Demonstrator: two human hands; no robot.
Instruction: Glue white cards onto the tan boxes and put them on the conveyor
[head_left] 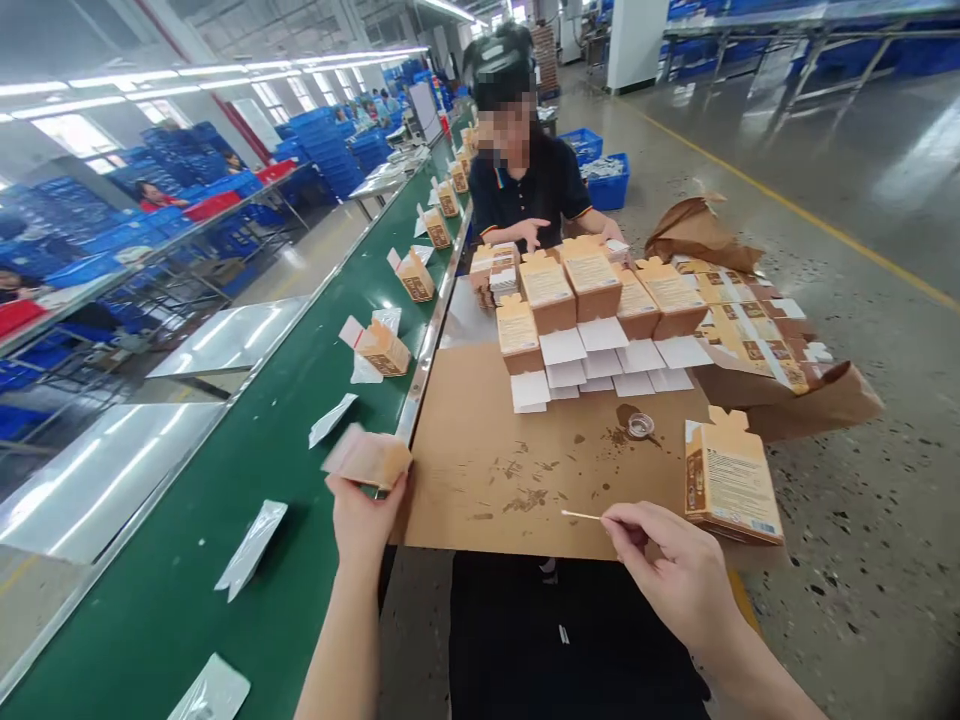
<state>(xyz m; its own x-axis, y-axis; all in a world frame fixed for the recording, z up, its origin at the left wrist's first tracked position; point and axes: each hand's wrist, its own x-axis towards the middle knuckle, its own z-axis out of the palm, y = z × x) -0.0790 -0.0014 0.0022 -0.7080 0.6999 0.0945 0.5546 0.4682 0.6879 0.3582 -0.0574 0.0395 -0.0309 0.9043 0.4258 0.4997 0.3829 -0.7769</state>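
Note:
My left hand (367,525) grips a small carton (369,457), blurred by motion, over the near edge of the green conveyor belt (300,560). Pinched between the fingertips of my right hand (667,560) is a cotton swab (581,515), its tip pointing left above a stained cardboard sheet (457,430). On that sheet stands a small clear dish (641,426) amid brown wet spots. A closed brown-and-cream carton (735,480) lies right of my right hand. Silver packets (255,545) rest on the belt left of my left hand.
Several cartons (386,348) with raised flaps line the belt ahead. Stacked cartons (547,290) with white flaps cover the sheet's far side. A co-worker (525,190) sits behind them. Brown wrapping paper (817,405) with flat cartons lies right. Blue crates (607,180) stand on the floor.

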